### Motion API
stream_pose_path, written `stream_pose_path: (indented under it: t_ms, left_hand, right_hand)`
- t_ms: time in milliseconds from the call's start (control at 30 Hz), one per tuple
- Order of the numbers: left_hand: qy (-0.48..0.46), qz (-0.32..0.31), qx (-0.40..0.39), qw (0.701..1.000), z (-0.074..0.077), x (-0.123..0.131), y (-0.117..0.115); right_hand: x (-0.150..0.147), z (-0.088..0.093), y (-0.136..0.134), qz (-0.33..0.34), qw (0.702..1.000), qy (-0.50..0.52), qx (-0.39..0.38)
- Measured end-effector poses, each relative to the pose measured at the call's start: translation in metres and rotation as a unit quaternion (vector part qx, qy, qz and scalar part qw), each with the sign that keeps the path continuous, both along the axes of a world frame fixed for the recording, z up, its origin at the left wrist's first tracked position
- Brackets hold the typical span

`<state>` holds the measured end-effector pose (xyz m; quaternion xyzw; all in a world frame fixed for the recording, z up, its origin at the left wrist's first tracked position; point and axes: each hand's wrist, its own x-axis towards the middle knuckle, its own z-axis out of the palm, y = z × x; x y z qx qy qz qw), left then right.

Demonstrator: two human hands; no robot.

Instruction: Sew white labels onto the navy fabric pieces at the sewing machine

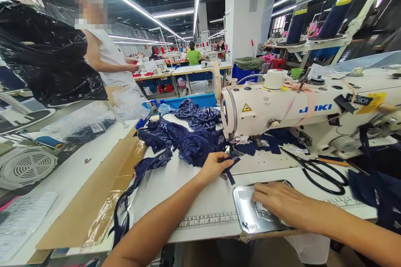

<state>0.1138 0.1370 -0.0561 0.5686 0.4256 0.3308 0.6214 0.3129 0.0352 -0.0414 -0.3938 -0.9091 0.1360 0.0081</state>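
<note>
Navy fabric strip [231, 166] lies on the white table [194, 194] just in front of the needle area of the sewing machine [297, 110], one end trailing down toward the near edge. The person's left hand [214, 167] pinches the strip at its upper end, with thumb and fingertips closed on the cloth, close to the presser foot. The right hand [278, 202] grasps nothing: it rests palm down, fingers stretched out flat, on a shiny metal tray [247, 217] that sits at the near edge of the table, just right of the strip. A heap of navy lace garments [188, 137] is piled behind and to the left of the left hand, touching the base of the machine, and one dark length of it hangs over the table's left edge. Black scissors [322, 172] lie on the table to the right of the needle, well apart from both hands. A printed ruler [206, 220] runs along the table's front edge, left of the tray. A brown cardboard sheet [94, 204] lies to the left of the table. Farther back on the left, another person in a white sleeveless top [109, 56] stands beside a black plastic bag [46, 62].
</note>
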Motion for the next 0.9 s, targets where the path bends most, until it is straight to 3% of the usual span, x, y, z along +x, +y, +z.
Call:
stream_pose_path:
  t_ms: [233,367,433,567,667,767,900]
  left_hand:
    - [-0.009,0.0,0.018,1.0,0.003,-0.001,-0.003]
    - [-0.018,0.005,0.03,0.999,0.006,-0.001,-0.005]
    - [-0.018,0.009,0.035,0.999,0.006,-0.001,-0.006]
    - [-0.017,0.005,0.039,0.999,0.007,0.0,-0.006]
    - [-0.016,0.007,0.041,0.999,0.008,-0.001,-0.007]
    - [-0.019,0.013,0.021,1.0,0.008,-0.002,-0.007]
    - [-0.033,0.009,-0.003,0.999,0.009,-0.004,-0.005]
  right_hand:
    - [-0.006,0.0,-0.005,0.004,0.999,-0.028,0.019]
    - [-0.002,0.011,0.004,-0.064,0.993,0.089,-0.037]
    - [-0.003,0.016,0.012,-0.136,0.96,0.224,-0.098]
    - [-0.018,0.013,0.034,-0.277,0.82,0.476,-0.156]
    - [-0.037,0.004,0.049,-0.33,0.741,0.562,-0.164]
    - [-0.051,-0.004,0.061,-0.346,0.707,0.595,-0.16]
    - [-0.057,-0.011,0.071,-0.36,0.704,0.597,-0.137]
